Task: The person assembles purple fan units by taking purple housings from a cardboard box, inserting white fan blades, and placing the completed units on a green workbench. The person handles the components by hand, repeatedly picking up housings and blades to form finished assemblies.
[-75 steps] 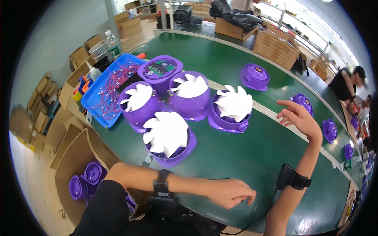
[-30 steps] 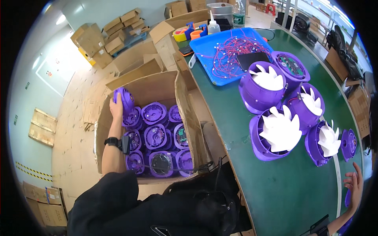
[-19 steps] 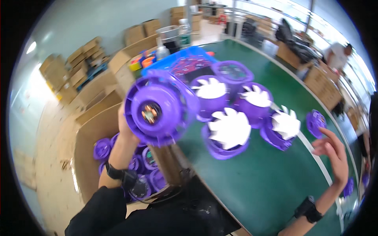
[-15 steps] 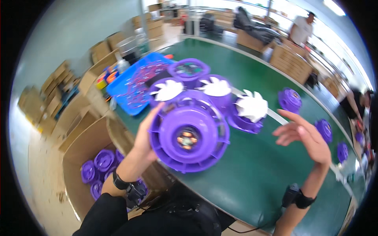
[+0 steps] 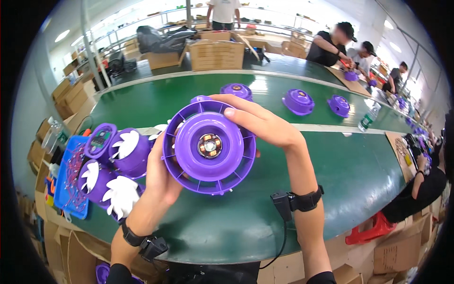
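In front of me, above the green table, is a round purple plastic housing. A ribbed outer ring surrounds its raised middle, and a motor stator with copper coils shows in the central hole. My left hand grips the housing's left edge, most of its fingers hidden behind it. From the right, my right hand clasps the upper right of the ring, one digit over the front and others behind. Beside my left hand stand purple housings with white fan wheels and one with a green circuit board.
A blue tray of red and dark wires lies at the table's left. Several purple housings sit on the far strip, near a water bottle. Co-workers work at the far right. A red stool stands at lower right.
My right hand has come in from the right and taken hold of the housing, which my left hand still grips. The view has swung to the right.
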Available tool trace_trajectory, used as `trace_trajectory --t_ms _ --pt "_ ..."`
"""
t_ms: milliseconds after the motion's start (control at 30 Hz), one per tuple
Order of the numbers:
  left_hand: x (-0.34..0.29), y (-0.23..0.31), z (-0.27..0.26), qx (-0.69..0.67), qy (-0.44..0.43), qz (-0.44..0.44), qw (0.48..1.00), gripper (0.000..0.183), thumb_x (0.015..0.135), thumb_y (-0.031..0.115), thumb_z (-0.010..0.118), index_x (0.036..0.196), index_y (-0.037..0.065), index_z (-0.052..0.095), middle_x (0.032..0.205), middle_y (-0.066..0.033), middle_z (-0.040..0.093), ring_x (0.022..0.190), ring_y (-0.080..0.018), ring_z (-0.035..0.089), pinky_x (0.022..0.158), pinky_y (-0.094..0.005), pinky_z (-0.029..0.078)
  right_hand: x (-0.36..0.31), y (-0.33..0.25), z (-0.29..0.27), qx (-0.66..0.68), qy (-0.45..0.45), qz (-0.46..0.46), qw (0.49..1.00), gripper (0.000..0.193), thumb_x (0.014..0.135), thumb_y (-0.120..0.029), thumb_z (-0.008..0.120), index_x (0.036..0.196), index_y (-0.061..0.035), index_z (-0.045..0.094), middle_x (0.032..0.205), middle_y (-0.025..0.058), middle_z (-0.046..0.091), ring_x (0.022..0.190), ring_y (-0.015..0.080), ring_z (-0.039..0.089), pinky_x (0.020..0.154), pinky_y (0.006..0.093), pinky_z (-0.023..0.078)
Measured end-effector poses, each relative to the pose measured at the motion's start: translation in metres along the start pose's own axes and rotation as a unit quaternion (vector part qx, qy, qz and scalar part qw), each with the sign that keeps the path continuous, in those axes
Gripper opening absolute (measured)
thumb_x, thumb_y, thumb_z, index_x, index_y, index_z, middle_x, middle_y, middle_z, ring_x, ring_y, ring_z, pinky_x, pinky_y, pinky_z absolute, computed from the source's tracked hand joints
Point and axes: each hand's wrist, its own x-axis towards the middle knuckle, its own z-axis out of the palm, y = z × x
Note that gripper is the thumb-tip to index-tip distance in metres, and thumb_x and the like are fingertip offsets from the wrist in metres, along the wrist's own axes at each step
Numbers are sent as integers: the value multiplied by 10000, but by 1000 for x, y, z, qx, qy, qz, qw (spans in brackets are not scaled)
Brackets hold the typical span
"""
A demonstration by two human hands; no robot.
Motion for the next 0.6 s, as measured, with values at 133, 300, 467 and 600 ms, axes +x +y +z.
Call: trace_trajectory --t_ms 133,300,467,600 --pt "20 4 -8 93 -61 -36 993 333 981 245 479 1249 62 557 1137 -67 648 975 -131 621 835 -313 504 -5 7 -17 -5 -23 7 1000 517 1006 -363 443 1394 -22 465 1095 117 635 892 156 614 743 277 497" --pt "19 23 12 474 -251 142 832 555 902 29 488 1436 -2 341 1385 -180 485 1236 -289 524 1066 -377 373 -13 4 -26 34 -61 105 992 444 1001 -290 487 1337 -1 524 942 74 672 634 67 601 414 216 488" --pt "-31 19 36 611 -221 147 746 747 843 36 563 1492 -27 199 1435 -277 398 1336 -423 404 1080 -406 360 -20 17 -31 18 -66 95 993 464 968 -318 491 1294 4 565 1002 123 670 627 130 627 438 248 502" --pt "-33 26 36 618 -281 86 729 949 722 47 651 1515 -15 133 1433 -308 397 1290 -409 478 1040 -435 412 -24 31 -30 3 -73 41 996 484 950 -326 476 1288 6 570 962 139 678 541 146 626 315 256 453"
